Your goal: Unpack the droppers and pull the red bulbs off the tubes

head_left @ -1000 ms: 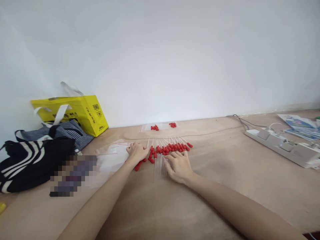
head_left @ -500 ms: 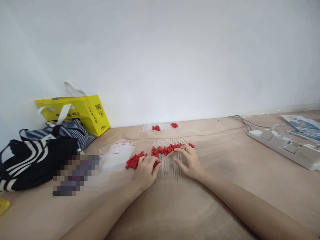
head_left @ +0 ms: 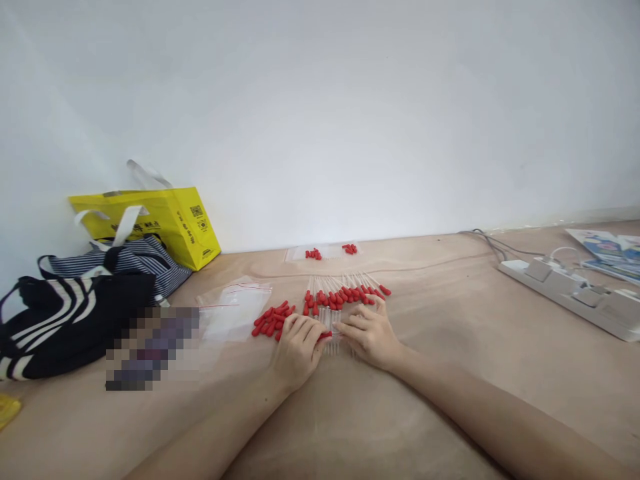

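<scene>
My left hand [head_left: 300, 345] is closed on a red rubber bulb [head_left: 326, 335] that sticks out past its fingertips. Facing it, my right hand [head_left: 371, 335] pinches a thin clear glass tube, mostly hidden by the fingers; its end is at or very near the bulb, and I cannot tell how far it sits inside. Loose clear glass tubes [head_left: 330, 348] lie under and between both hands. Just beyond them is a row of glass droppers with red bulbs [head_left: 345, 295], tips pointing away. Beside my left hand lies a pile of loose red bulbs [head_left: 271, 319].
Clear plastic zip bags [head_left: 235, 312] lie to the left. Another bag with red-bulbed droppers [head_left: 330, 252] lies near the wall. A yellow bag [head_left: 193, 227] and a black striped bag [head_left: 75, 327] stand at left; a white power strip [head_left: 565, 300] and leaflets [head_left: 605, 250] at right.
My right hand has moved left and slightly down, bringing the slanted glass tube level with the bulb. My left hand stays nearly in place, still holding the bulb.
</scene>
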A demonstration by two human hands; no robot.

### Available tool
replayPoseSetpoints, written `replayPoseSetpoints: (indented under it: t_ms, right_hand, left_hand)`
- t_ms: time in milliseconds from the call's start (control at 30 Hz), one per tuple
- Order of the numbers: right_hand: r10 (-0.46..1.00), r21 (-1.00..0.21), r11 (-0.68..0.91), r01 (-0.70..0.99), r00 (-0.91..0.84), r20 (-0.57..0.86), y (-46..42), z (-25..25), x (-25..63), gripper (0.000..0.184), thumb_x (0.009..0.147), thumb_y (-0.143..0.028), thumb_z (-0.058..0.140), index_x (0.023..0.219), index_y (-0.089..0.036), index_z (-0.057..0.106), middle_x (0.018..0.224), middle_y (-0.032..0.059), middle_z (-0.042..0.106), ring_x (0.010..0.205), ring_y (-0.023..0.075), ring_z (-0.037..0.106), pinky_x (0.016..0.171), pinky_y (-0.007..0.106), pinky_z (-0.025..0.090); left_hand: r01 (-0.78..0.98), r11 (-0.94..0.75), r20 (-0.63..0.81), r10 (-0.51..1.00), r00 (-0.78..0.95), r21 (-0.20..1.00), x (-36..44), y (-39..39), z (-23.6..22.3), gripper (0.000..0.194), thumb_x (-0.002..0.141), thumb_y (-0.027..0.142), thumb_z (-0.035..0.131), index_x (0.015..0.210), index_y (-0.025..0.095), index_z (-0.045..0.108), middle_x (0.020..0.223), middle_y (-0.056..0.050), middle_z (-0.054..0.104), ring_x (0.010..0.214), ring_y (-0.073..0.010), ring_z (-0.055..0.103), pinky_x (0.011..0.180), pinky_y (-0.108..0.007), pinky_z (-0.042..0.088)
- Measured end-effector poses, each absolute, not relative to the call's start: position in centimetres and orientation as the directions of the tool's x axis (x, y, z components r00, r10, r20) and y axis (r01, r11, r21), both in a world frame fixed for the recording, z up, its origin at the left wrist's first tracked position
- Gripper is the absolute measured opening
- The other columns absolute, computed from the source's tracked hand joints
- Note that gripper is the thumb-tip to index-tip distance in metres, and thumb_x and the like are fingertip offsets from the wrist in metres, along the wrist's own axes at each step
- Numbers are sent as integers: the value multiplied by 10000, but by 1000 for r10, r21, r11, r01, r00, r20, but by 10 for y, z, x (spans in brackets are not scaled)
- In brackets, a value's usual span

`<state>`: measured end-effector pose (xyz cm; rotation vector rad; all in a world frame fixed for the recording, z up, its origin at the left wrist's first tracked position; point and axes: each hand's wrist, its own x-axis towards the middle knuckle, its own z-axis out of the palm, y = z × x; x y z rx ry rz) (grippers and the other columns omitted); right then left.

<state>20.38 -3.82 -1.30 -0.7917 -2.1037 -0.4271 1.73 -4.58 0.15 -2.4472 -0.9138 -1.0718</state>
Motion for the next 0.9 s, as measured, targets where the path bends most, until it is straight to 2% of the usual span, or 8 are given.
replayPoseSetpoints:
  t_ms: [100, 367, 667, 900]
  right_hand:
    - [374, 61, 739, 671, -483, 792, -40, -16, 199, 197, 839, -211, 428, 888, -239, 617, 543, -34, 563, 647, 119, 455, 888, 415, 185]
    - [366, 63, 760, 647, -507, 781, -46, -15, 201, 165, 816, -218, 456, 742, -210, 604, 507, -45, 536, 611, 101, 406, 855, 384, 192]
    - [330, 57, 784, 618, -493, 805, -44, -16, 201, 127, 797, -195, 481, 741, -198, 595, 505, -54, 525, 605, 94, 384, 841, 370, 193]
    - [323, 67, 776, 627, -487, 812, -46, -14, 200, 129, 797, -199, 477, 736, -197, 590, 500, -52, 522, 598, 95, 388, 837, 366, 195]
  left_hand:
    - [662, -749, 746, 418, 519, -41, 17, -46, 2, 86, 811, 224, 485, 793, 182, 558, 740, -6, 626, 734, -153, 521, 754, -328, 339]
    - [647, -757, 719, 397, 570, -95, 8, -49, -1, 156, 830, 243, 462, 737, 211, 583, 731, 24, 639, 733, -142, 526, 847, -380, 296]
    - [622, -770, 741, 333, 583, -143, 8, -48, -2, 169, 828, 182, 443, 714, 188, 568, 711, 29, 639, 698, -125, 517, 846, -378, 301]
    - [607, -783, 751, 319, 578, -134, 9, -49, -3, 169, 823, 149, 437, 720, 179, 567, 713, 24, 643, 693, -127, 515, 827, -375, 319]
